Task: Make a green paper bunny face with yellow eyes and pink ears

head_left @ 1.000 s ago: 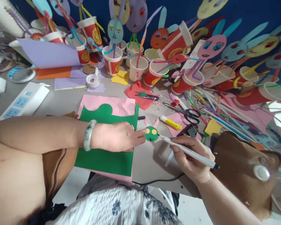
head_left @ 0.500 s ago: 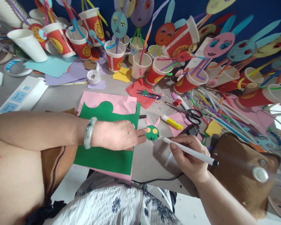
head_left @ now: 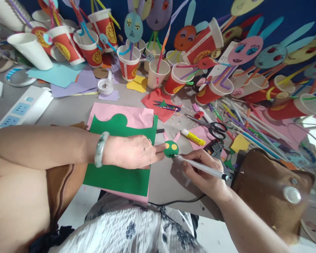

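A small round green paper face with yellow eyes, pink ears and a dark drawn mouth lies on the table. My left hand is stretched flat over the green paper sheet, its fingertips pressing on the face's left edge. From the other side, my right hand grips a white pen with a dark end cap. The pen's tip meets the face near the mouth's right side. Pink paper shows beneath the green sheet.
Black-handled scissors, a yellow glue stick and paper scraps lie beyond my right hand. Paper cups with straws and paper faces line the back. A brown bag sits at right, a power strip at left.
My right hand and the pen have moved left, and the pen tip has shifted from the face's right edge toward the mouth. Dark marks at the mouth look denser. My left hand stays put.
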The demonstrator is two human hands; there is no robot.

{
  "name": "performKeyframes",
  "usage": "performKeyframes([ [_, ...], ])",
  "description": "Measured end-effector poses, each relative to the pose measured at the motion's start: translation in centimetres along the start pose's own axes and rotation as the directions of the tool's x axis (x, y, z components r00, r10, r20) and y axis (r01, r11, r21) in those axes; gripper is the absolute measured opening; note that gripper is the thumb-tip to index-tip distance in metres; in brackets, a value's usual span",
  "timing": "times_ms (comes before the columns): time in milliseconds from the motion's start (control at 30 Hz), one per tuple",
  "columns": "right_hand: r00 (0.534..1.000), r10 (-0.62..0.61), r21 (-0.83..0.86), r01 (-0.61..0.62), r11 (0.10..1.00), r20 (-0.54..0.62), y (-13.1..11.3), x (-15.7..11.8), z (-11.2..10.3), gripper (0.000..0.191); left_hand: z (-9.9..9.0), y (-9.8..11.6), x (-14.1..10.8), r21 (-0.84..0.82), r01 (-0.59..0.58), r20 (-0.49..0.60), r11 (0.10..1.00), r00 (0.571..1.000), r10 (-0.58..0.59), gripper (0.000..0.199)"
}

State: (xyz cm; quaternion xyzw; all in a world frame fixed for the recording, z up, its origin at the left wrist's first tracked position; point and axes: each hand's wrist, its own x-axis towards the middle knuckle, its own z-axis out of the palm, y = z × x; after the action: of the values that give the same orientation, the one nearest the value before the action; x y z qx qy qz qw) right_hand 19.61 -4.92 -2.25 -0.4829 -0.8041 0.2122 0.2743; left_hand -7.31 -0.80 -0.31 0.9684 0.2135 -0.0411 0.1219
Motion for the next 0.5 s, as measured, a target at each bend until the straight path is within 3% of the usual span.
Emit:
performKeyframes([
  [100,1.000,-0.002,-0.005,0.002,1.000,-0.005,0.03,0.02,0.04,0.007,-0.11,-0.03,0.01,0.085,-0.085,0.039,0.993,0.996,0.082,0.035],
  [500,0.999,-0.037,0.020,0.036,0.999,0.011,0.38,-0.07,0.10,0.008,0.14,-0.21,-0.02,0.143,-0.107,0.025,0.984,0.994,0.104,0.034],
])
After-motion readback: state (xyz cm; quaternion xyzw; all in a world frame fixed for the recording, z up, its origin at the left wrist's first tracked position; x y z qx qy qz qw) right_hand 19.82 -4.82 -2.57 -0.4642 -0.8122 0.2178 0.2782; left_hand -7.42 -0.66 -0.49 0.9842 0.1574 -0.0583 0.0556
